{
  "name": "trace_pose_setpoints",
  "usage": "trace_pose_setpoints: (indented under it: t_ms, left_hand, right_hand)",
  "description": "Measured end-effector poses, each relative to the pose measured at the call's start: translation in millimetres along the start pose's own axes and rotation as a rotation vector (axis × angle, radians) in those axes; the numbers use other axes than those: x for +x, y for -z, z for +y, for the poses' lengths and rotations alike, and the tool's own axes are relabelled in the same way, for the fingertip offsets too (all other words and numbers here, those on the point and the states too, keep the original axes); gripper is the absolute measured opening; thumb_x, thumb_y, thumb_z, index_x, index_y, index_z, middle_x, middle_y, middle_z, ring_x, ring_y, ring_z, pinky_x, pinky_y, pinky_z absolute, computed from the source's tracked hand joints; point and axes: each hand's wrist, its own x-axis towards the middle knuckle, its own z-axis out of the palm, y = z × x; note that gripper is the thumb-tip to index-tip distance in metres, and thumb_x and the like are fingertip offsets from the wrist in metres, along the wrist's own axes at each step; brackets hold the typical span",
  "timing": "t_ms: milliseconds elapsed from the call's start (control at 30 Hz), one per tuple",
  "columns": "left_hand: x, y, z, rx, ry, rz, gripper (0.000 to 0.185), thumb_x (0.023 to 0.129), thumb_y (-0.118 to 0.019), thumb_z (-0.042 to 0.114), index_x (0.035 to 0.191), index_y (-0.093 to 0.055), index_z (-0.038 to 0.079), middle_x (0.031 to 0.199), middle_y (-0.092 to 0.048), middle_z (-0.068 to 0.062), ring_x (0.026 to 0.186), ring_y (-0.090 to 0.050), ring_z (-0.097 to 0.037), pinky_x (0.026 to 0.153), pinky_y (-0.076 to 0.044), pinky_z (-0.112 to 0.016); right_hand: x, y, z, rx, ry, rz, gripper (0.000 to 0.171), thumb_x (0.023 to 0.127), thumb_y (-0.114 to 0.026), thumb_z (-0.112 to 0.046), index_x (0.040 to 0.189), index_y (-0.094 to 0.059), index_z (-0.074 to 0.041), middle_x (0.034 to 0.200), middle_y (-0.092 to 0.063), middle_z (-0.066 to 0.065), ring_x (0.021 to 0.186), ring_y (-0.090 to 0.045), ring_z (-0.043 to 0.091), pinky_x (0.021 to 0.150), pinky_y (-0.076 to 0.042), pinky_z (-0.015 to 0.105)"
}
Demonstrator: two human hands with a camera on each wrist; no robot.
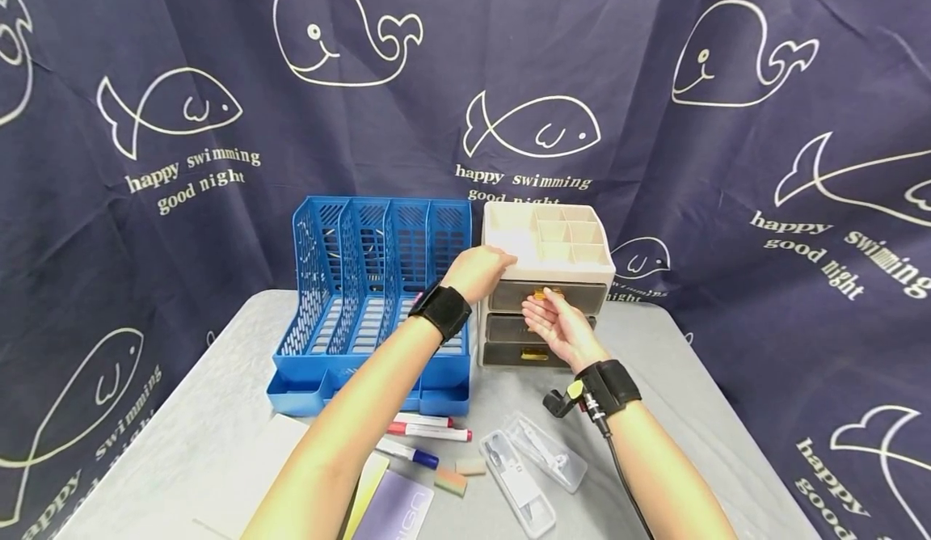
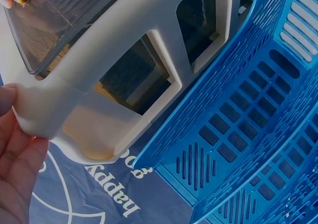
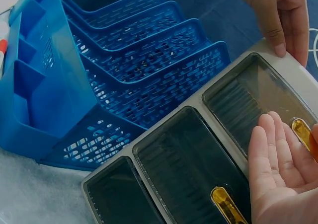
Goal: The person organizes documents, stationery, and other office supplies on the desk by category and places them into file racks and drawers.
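A white desktop drawer organizer (image 1: pixel 592 275) with several dark see-through drawers stands on the table. My left hand (image 1: pixel 478 272) grips its upper left edge; in the left wrist view the thumb lies on one side of the rim and the fingers on the other. At the top drawer (image 1: pixel 509 297), my right hand (image 1: pixel 563 331) pinches the gold drawer handle (image 3: pixel 301 130) between thumb and index finger, the other fingers stretched out palm up. That drawer looks closed. The middle drawer's handle is hidden behind the right hand in the head view.
A blue file rack (image 1: pixel 313 366) stands left of the organizer. In front lie markers (image 1: pixel 434 432), erasers (image 1: pixel 451 481), two clear plastic cases (image 1: pixel 518 483), a purple notebook (image 1: pixel 393 508) and white paper (image 1: pixel 254 475). A dark printed curtain (image 1: pixel 407 136) hangs behind.
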Motion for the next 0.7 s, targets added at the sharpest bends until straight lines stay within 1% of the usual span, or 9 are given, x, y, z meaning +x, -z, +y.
trace_pose_setpoints:
  t_ms: [233,433,533,700]
  left_hand:
    - [0.3,1.8,1.1,0.001,0.015,0.003,0.028,0.093,-0.056,0.006,0.117,-0.067,0.015,0.108,-0.069,-0.002,0.100,-0.064,-0.018,0.087,-0.051,-0.031]
    - [0.2,3.4,2.8,-0.007,0.033,-0.004,0.029,0.093,-0.055,0.005,0.117,-0.068,0.015,0.110,-0.068,-0.002,0.102,-0.064,-0.017,0.088,-0.050,-0.031]
    - [0.4,3.6,3.9,-0.017,0.043,-0.001,0.029,0.093,-0.055,0.005,0.117,-0.067,0.015,0.111,-0.068,-0.002,0.103,-0.063,-0.018,0.089,-0.050,-0.031]
    - [1.3,3.7,5.5,-0.020,0.064,-0.017,0.029,0.093,-0.055,0.005,0.118,-0.066,0.015,0.112,-0.067,-0.002,0.104,-0.063,-0.018,0.090,-0.050,-0.032]
  right_hand:
    - [-0.8,-3.0,0.4,-0.014,0.040,0.020,0.035,0.101,-0.044,-0.020,0.081,-0.068,-0.005,0.080,-0.071,0.008,0.084,-0.069,0.017,0.078,-0.055,0.025]
    - [-1.0,-6.8,4.6,-0.034,0.080,0.064,0.037,0.101,-0.043,-0.019,0.077,-0.068,-0.006,0.076,-0.070,0.007,0.076,-0.069,0.015,0.075,-0.056,0.025]
    - [-1.7,-7.2,6.1,-0.036,0.092,0.069,0.037,0.100,-0.043,-0.019,0.077,-0.068,-0.006,0.075,-0.070,0.007,0.075,-0.069,0.015,0.074,-0.056,0.025]
    - [-3.5,-6.3,7.1,-0.033,0.092,0.068,0.036,0.100,-0.043,-0.018,0.077,-0.067,-0.005,0.075,-0.070,0.007,0.075,-0.069,0.015,0.072,-0.056,0.025]
